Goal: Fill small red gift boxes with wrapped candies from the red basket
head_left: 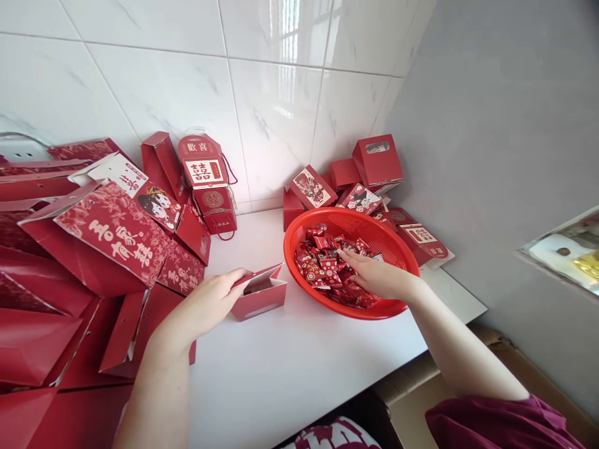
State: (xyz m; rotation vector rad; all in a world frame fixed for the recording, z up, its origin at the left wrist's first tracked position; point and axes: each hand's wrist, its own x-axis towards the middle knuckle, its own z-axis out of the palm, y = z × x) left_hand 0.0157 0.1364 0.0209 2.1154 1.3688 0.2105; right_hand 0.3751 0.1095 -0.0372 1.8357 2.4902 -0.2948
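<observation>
My left hand (pixel 208 305) grips the near-left edge of a small red gift box (pixel 262 305), which stands on the white table with its top open. My thumb and fingers are closed on the cardboard, and the box's inside is mostly hidden. To the right of it sits a red plastic basket (pixel 296 285) with perforated sides, partly filled with red-wrapped candies (pixel 327 267). Over these reaches my right hand (pixel 379 275), its fingers stretched out and their tips touching the wrappers. No candy is visibly gripped; the underside of that hand is hidden.
Many red gift boxes (pixel 112 240) are piled at the left. Stacked decorated boxes (pixel 208 181) stand by the tiled wall, and more boxes (pixel 378 161) lie behind the basket. A cardboard carton (pixel 421 399) is below the table (pixel 243 393), whose right end meets a grey wall.
</observation>
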